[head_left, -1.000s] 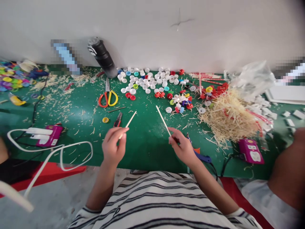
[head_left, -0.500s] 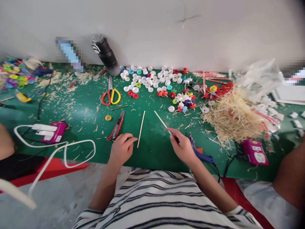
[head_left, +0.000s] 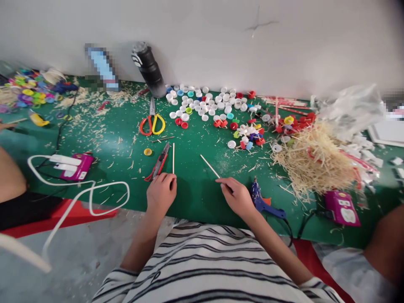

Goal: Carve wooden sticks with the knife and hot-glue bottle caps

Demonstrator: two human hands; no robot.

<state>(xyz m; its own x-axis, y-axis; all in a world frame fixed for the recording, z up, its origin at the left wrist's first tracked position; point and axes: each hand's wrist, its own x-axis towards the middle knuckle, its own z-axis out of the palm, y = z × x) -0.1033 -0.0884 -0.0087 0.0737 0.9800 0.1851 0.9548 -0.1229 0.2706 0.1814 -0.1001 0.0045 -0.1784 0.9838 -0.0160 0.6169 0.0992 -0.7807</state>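
Presently, the right hand (head_left: pixel 236 195) has thumb and forefinger narrowed on the near end of a thin, pale wooden stick (head_left: pixel 209 165), its far end angled out over the green tabletop (head_left: pixel 195 206). The left hand (head_left: pixel 160 191) is loosely curled; a second pale, straight stick (head_left: pixel 173 158) meets its fingertips, pointing away from the body. Cannot tell whether it is pinched or merely touched. Main risk, as judged: the right-hand stick is gripped at one end only, so a knock on the far tip could swivel it out of the pinch. The second stick, if merely touched, could roll. Next outward, the red-and-grey utility knife (head_left: pixel 160 163) lies just beside the left knuckles; blade exposure not resolvable, but a sideways sweep might nick a finger or shove the knife into the stick. Near the right wrist, the blue glue gun (head_left: pixel 268 207) with an orange trigger: if hot (unverified), its nozzle could burn skin, and a snagged cord could drag it. Further out, loose straw-coloured slivers (head_left: pixel 318 162) resemble the sticks in colour; a dropped one might be lost there.
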